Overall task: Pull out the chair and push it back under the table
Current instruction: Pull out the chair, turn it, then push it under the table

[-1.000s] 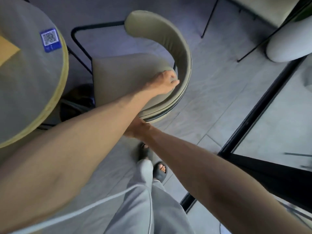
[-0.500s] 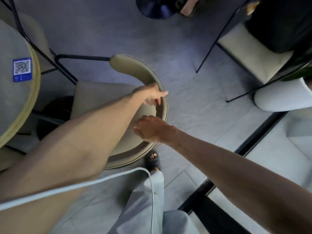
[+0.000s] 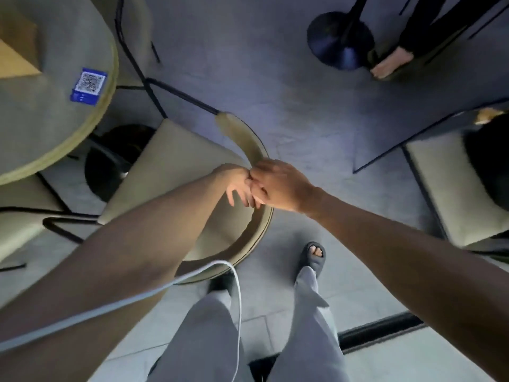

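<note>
The chair (image 3: 176, 172) has a beige seat, a curved beige backrest and a thin black frame. It stands just right of the round table (image 3: 41, 111), with its seat's front corner by the table's edge. My right hand (image 3: 283, 186) is curled over the backrest's top rim. My left hand (image 3: 238, 186) lies against the inner side of the backrest with its fingers spread and pointing down. The two hands touch at the knuckles. The backrest section beneath them is hidden.
The table's black base (image 3: 115, 161) sits beside the seat. Another chair (image 3: 16, 230) is at the left, a cushioned chair (image 3: 451, 188) at the right. A second pedestal base (image 3: 338, 40) and another person's foot (image 3: 391, 64) are ahead. A white cable (image 3: 237, 299) hangs over my legs.
My right hand rose from below the backrest onto its rim, meeting my left hand. My left hand's fingers have opened and dropped inside the backrest. The view has swung upward.
</note>
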